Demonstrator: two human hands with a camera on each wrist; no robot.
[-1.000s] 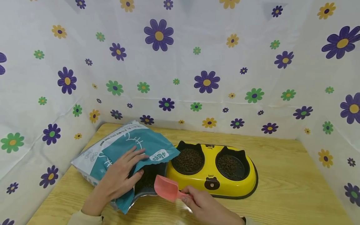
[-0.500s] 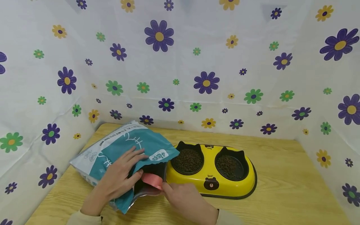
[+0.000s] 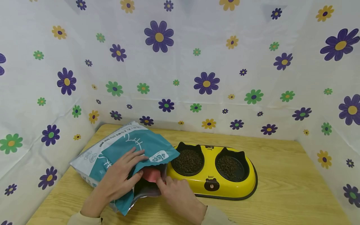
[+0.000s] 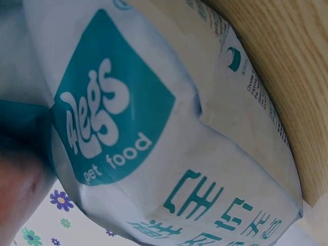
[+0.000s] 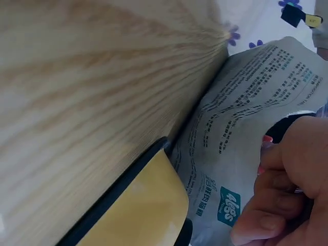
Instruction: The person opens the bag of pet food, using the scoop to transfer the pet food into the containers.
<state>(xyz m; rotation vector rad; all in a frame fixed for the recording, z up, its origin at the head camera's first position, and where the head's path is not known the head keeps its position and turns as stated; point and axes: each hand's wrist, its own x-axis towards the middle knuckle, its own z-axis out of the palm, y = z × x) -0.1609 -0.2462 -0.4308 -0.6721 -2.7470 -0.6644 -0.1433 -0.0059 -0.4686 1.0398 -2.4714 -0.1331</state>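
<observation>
A teal and white pet food bag (image 3: 153, 142) lies on its side, its mouth facing right and toward me. My left hand (image 3: 121, 175) holds the bag near its mouth, fingers spread over the upper side and thumb at the opening. In the left wrist view, the bag's printed panel (image 4: 118, 107) fills most of the picture. My right hand (image 3: 180, 193) grips a pink scoop (image 3: 152, 175) at the mouth. The scoop's front is inside the bag, and its handle is covered by my fingers. In the right wrist view, curled fingers (image 5: 279, 197) are beside the bag.
A yellow double pet bowl (image 3: 209, 162) stands right of the bag, close to its mouth. Brown kibble (image 3: 188, 159) lies in its left bowl, and more kibble (image 3: 227, 165) in the right one. A flowered cloth (image 3: 180, 62) surrounds the wooden table (image 3: 295, 175).
My right hand has moved left, bringing the pink scoop from in front of the yellow bowl into the bag's mouth. My left hand and the bag have stayed in place.
</observation>
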